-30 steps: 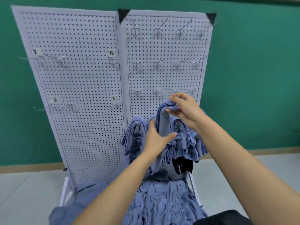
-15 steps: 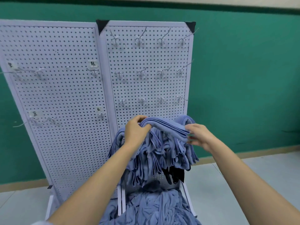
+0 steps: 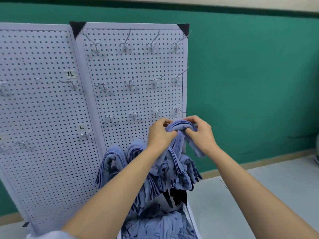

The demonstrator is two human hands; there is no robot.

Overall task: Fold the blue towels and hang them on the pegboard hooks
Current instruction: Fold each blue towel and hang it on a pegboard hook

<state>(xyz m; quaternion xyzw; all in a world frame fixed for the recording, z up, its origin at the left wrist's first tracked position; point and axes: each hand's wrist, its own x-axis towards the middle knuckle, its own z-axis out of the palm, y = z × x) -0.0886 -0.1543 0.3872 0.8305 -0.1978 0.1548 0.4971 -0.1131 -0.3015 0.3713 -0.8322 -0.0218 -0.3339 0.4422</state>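
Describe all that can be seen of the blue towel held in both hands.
The blue towel looks like soft cloth, folded into several layers. It arches at the top and hangs down. The left hand and right hand grip its top fold, in front of the pegboard, above other hung towels.

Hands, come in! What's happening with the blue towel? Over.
Left hand, right hand gripping folded towel. Held at right pegboard. Hung towels crowding below.
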